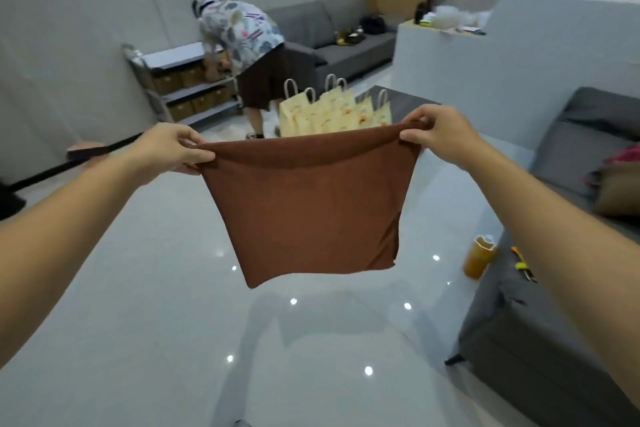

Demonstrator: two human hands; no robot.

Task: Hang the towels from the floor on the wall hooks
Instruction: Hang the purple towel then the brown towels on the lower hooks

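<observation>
At the far left a shelf (187, 80) with brown boxes stands against the wall, and a person (242, 42) in a patterned shirt bends over it. Nearer the camera, the left hand (173, 146) pinches the upper left corner of the towel (304, 204) between thumb and curled fingers. The brown towel hangs in the air between both hands, spread wide, with its lower edge free above the shiny floor (138, 288). Behind its top edge stand paper bags (336, 111) with handles. The right hand (436, 130) grips the upper right corner, fingers closed around the bunched cloth. Further right, an orange cup (479, 256) stands just beside a grey sofa (519, 340).
</observation>
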